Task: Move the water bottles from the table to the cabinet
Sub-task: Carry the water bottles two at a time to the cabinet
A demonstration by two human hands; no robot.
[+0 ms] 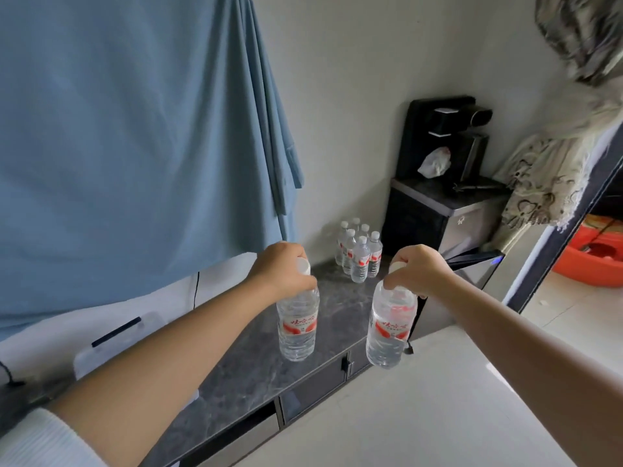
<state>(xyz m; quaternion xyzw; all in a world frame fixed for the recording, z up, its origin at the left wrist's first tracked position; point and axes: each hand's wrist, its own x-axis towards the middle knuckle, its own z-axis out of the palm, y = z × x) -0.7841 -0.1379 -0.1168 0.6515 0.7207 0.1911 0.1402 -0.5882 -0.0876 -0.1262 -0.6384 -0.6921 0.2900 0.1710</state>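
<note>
While six clear plastic water bottles (359, 251) stand grouped on the dark marble-topped cabinet (256, 358), left hand (281, 267) and right hand (416, 271) each clamp another bottle's neck above it; table stock unseen.

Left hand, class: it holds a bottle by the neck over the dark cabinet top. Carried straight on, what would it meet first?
Probably the cluster of bottles at the cabinet top's far end; the left hand points roughly there, though depth is unclear.
</note>
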